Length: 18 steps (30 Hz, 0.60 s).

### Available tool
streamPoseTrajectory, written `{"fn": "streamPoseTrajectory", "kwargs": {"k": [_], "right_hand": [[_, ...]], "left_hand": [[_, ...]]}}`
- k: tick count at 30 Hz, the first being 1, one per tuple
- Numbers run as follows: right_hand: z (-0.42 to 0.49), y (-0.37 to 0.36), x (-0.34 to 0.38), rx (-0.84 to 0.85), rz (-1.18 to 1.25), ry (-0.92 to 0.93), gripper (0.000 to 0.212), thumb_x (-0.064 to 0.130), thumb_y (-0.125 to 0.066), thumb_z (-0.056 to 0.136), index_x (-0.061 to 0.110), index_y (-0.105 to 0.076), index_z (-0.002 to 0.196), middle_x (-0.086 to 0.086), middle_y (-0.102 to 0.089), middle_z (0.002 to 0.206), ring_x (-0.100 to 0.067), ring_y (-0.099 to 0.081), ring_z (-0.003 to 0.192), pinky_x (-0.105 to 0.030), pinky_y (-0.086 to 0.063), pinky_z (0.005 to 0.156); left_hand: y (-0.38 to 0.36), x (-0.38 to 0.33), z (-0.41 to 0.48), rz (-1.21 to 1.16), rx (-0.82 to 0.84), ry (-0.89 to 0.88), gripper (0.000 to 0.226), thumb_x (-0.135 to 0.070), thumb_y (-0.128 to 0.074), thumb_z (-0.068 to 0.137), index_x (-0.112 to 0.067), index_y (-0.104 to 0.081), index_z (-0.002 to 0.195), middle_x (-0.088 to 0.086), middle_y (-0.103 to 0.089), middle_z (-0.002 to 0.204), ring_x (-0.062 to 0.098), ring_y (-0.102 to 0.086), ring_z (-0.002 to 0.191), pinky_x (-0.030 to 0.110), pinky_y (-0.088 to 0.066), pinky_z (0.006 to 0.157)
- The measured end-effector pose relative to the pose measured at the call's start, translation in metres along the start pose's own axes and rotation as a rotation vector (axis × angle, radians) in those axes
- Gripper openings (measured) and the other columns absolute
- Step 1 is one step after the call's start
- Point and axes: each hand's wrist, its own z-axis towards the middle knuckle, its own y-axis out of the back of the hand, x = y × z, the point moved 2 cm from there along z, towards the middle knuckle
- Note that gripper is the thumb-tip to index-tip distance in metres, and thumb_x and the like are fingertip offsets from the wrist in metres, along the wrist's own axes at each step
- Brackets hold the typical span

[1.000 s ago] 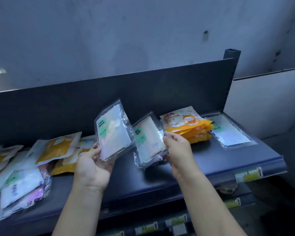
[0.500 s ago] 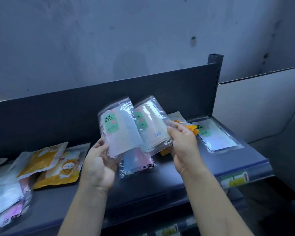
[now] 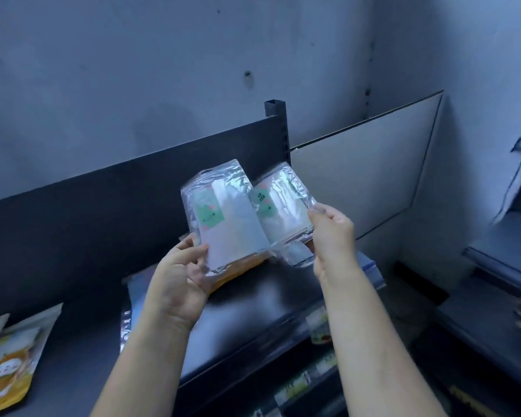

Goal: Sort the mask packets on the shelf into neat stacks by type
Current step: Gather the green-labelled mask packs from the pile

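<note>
My left hand grips a clear mask packet with a green label by its lower left corner, held upright above the dark shelf. My right hand pinches a second clear packet with a green label at its right edge. The two packets overlap side by side, the left one in front. Beneath them an orange packet stack and a clear packet lie on the shelf, mostly hidden. A bluish packet lies flat behind my left wrist.
An orange cartoon packet lies at the shelf's far left. The dark back panel and its post rise behind. Price labels line the shelf's front edge. A pale board and another shelf unit stand to the right.
Both hands have carried the two clear packets to the right, over the orange stack. The view has swung right, so the left-hand packets have mostly left the frame.
</note>
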Motion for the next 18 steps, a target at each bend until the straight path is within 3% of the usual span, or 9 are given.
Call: {"fn": "streamPoseTrajectory", "kwargs": {"k": [3,6,9,11,14,15,16,17,18], "right_hand": [[0.016,0.023,0.000,-0.050,-0.060,0.010,0.015,0.007,-0.057,0.085,-0.007,-0.060,0.085,-0.008,-0.052,0.075,-0.021,-0.042,0.068,-0.036,-0.037,0.062],[0.023,0.037,-0.012,-0.103,-0.147,0.025,0.028,0.010,-0.054,0.080,-0.015,-0.046,0.088,-0.005,-0.038,0.075,-0.025,-0.026,0.073,-0.038,-0.024,0.064],[0.032,0.043,-0.017,-0.115,-0.208,0.017,0.014,0.010,-0.056,0.081,0.007,-0.050,0.069,-0.003,-0.036,0.066,-0.026,-0.027,0.067,-0.033,-0.026,0.059],[0.037,0.042,-0.016,-0.097,-0.262,0.025,0.013,0.011,-0.060,0.087,0.020,-0.060,0.077,0.003,-0.049,0.068,-0.025,-0.041,0.063,-0.025,-0.034,0.061],[0.047,0.039,-0.023,-0.063,-0.346,0.003,0.022,0.016,-0.064,0.093,0.024,-0.068,0.113,0.006,-0.061,0.092,-0.023,-0.066,0.085,-0.033,-0.052,0.074],[0.049,0.038,-0.024,-0.053,-0.387,-0.001,0.020,0.016,-0.062,0.093,0.027,-0.063,0.111,0.007,-0.059,0.092,-0.020,-0.063,0.113,-0.036,-0.056,0.077],[0.050,0.036,-0.022,-0.041,-0.438,0.004,0.017,0.016,-0.059,0.092,0.031,-0.056,0.100,0.009,-0.054,0.087,-0.021,-0.060,0.076,-0.029,-0.049,0.065],[0.053,0.035,-0.022,-0.042,-0.496,0.029,0.017,0.016,-0.055,0.091,0.030,-0.048,0.087,0.010,-0.047,0.079,-0.016,-0.034,0.074,-0.028,-0.039,0.057],[0.055,0.035,-0.021,-0.044,-0.566,0.060,0.023,0.014,-0.052,0.088,0.028,-0.040,0.074,0.009,-0.039,0.071,-0.020,-0.034,0.073,-0.031,-0.029,0.052]], "left_hand": [[-0.006,0.012,0.008,-0.011,-0.042,0.009,0.038,0.008,-0.053,0.089,-0.009,-0.062,0.121,0.018,-0.071,0.129,0.029,-0.070,0.108,0.025,-0.061,0.062],[-0.009,0.020,0.012,-0.044,-0.089,-0.032,0.031,0.009,-0.050,0.093,-0.008,-0.061,0.117,0.019,-0.074,0.121,0.030,-0.071,0.102,0.025,-0.061,0.055],[-0.021,0.024,0.008,-0.038,-0.095,-0.072,0.027,0.011,-0.047,0.096,-0.011,-0.060,0.105,0.014,-0.076,0.104,0.020,-0.076,0.076,0.021,-0.056,0.048],[-0.027,0.027,0.006,-0.012,-0.087,-0.098,0.027,0.011,-0.046,0.097,-0.010,-0.061,0.104,0.009,-0.079,0.093,0.016,-0.076,0.067,0.020,-0.056,0.047],[-0.028,0.033,0.004,0.029,-0.143,-0.125,0.029,0.010,-0.048,0.098,-0.010,-0.060,0.115,0.007,-0.079,0.089,0.013,-0.073,0.064,0.019,-0.054,0.046],[-0.028,0.035,0.003,0.040,-0.150,-0.129,0.036,0.009,-0.050,0.097,-0.011,-0.057,0.126,0.010,-0.078,0.101,0.014,-0.074,0.069,0.021,-0.056,0.048],[-0.027,0.039,0.002,0.050,-0.156,-0.132,0.043,0.009,-0.051,0.096,-0.013,-0.053,0.134,0.012,-0.076,0.110,0.014,-0.074,0.074,0.023,-0.057,0.050],[-0.026,0.042,0.002,0.064,-0.160,-0.137,0.047,0.009,-0.052,0.096,-0.015,-0.051,0.136,0.012,-0.074,0.114,0.014,-0.075,0.075,0.024,-0.057,0.050],[-0.026,0.045,0.002,0.082,-0.159,-0.144,0.048,0.009,-0.053,0.096,-0.017,-0.052,0.136,0.012,-0.074,0.115,0.014,-0.075,0.076,0.025,-0.057,0.050]]}}
